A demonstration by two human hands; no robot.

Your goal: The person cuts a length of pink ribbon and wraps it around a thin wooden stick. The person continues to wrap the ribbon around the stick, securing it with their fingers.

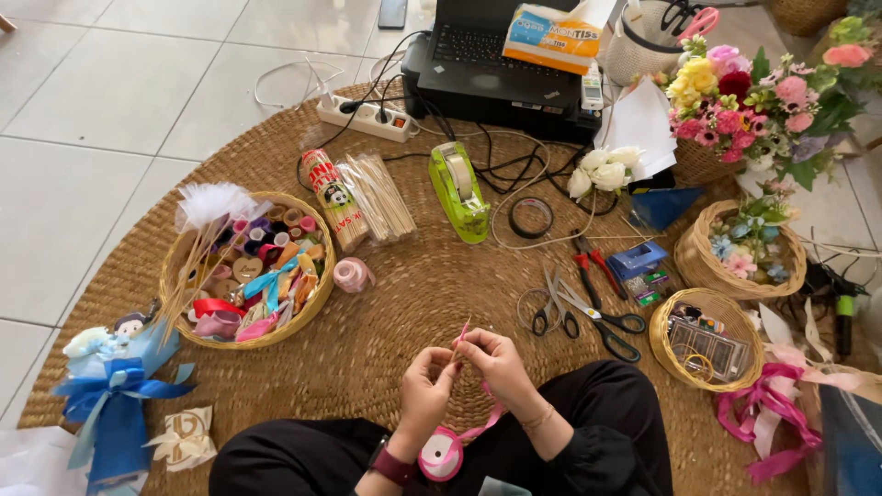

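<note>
My left hand (pixel 425 386) and my right hand (pixel 493 360) meet above my lap, both pinching a thin wooden stick (pixel 461 338) with pink ribbon wound at it. The pink ribbon (pixel 484 425) trails down from my right hand to a pink ribbon spool (pixel 440 454) resting at my left wrist. I sit cross-legged in black trousers on a round woven mat (pixel 386 321).
A basket of ribbon rolls (pixel 250 269) stands at left. Packs of sticks (pixel 363 197), a green tape dispenser (pixel 457 190), scissors (pixel 588 317), red pliers (pixel 593 268), small baskets (pixel 707 338), a flower bouquet (pixel 763 106), a laptop (pixel 487 46) and a power strip (pixel 365 117) surround me.
</note>
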